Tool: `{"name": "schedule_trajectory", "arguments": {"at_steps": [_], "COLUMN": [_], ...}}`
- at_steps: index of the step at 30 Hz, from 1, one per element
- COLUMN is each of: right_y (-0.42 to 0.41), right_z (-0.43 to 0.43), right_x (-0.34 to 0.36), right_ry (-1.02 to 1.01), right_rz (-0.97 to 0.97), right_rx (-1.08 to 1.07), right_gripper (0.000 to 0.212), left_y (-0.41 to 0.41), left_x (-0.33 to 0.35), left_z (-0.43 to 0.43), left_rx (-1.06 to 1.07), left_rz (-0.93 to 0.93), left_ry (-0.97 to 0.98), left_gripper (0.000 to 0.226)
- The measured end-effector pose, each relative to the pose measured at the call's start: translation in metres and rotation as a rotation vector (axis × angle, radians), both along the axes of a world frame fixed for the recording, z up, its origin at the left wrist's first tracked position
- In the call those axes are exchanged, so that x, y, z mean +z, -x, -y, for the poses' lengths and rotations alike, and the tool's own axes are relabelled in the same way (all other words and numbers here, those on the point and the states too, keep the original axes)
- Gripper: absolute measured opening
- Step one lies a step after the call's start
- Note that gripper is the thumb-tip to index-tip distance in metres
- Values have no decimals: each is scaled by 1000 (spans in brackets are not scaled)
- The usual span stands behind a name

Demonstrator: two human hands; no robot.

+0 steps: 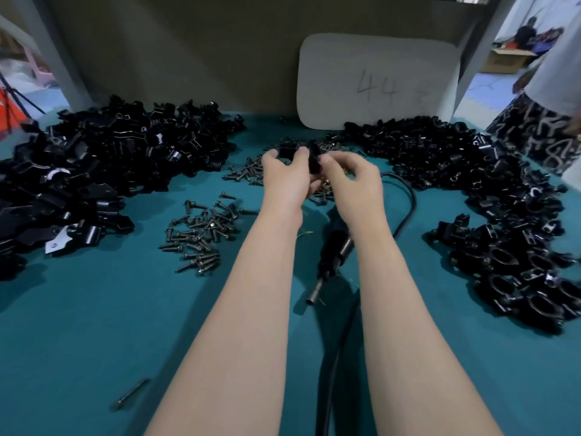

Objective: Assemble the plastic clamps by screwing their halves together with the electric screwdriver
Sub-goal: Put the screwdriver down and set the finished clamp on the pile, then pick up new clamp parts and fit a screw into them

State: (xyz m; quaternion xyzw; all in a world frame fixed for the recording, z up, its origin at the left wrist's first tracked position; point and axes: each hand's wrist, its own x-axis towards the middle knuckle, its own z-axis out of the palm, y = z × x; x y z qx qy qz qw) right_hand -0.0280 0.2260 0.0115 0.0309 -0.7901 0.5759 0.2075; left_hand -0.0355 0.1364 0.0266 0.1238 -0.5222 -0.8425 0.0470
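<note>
The left hand (284, 173) and the right hand (352, 180) met above the middle of the table (78, 325). The fingers of both curled round the black clamp halves (314, 160), which they pinched between them. How the halves sat against each other could not be told through the blur.

Just under the hands lay a scatter of screws (248, 173). A second heap of screws (201, 234) lay nearer, left of the left forearm.

Between the two forearms the electric screwdriver (333, 256) rested on the table with its tip toward the person. Neither hand touched it, and its black cord (408, 196) looped out to the right.

A large pile of loose clamp parts (94, 171) covered the left side of the table. Another pile of clamp parts (490, 196) ran down the right side. One long screw (130, 394) lay alone near the front edge.

A white board (377, 83) marked "44" leaned against the back wall. A standing person (550, 121) in patterned clothing was at the far right.
</note>
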Motion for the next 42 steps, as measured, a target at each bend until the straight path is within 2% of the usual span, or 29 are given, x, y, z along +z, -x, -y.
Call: {"name": "schedule_trajectory", "arguments": {"at_steps": [2, 5, 7, 10, 16, 23, 26, 29, 34, 36, 38, 40, 42], "right_y": [13, 38, 53, 73, 99, 99, 98, 96, 98, 98, 96, 91, 86], "right_z": [-23, -62, -81, -97, -110, -109, -109, -106, -104, -104, -102, -97, -88], "right_x": [-6, -15, -20, -30, -38, -41, -41, -39, -39, -40, -40, -33, -20], "right_ry": [-49, -173, -223, -296, -419, -361, -392, -407, -390, -343, -255, -119, 43], "right_rz": [50, 328, 498, 652, 747, 647, 683, 724, 656, 569, 383, 164, 55], "right_rx": [-222, -526, -569, -560, -592, -758, -709, -656, -690, -740, -764, -719, -654], "right_gripper": [22, 38, 44, 47, 44, 44, 37, 40, 33, 30, 32, 33, 26], "left_y": [9, 22, 31, 47, 60, 63, 57, 52, 55, 56, 56, 55, 52], "left_x": [0, 0, -1, -3, -9, -18, -21, -22, -24, -25, -25, -24, -24], "left_z": [-12, -30, -40, -51, -56, -47, -43, -36, -29, -31, -34, -34, -31], "left_rx": [-19, -74, -113, -140, -220, -236, -232, -232, -229, -232, -227, -212, -188], "left_rz": [-36, -71, -63, -37, -28, 32, 33, 41, 52, 58, 66, 74, 73], "left_ry": [-11, -11, -50, -113, -89, -91, -56, -51, -111, -118, -119, -120, -141], "left_gripper": [61, 63, 59, 54, 22, 10, 17, 19, 24, 25, 22, 18, 17]}}
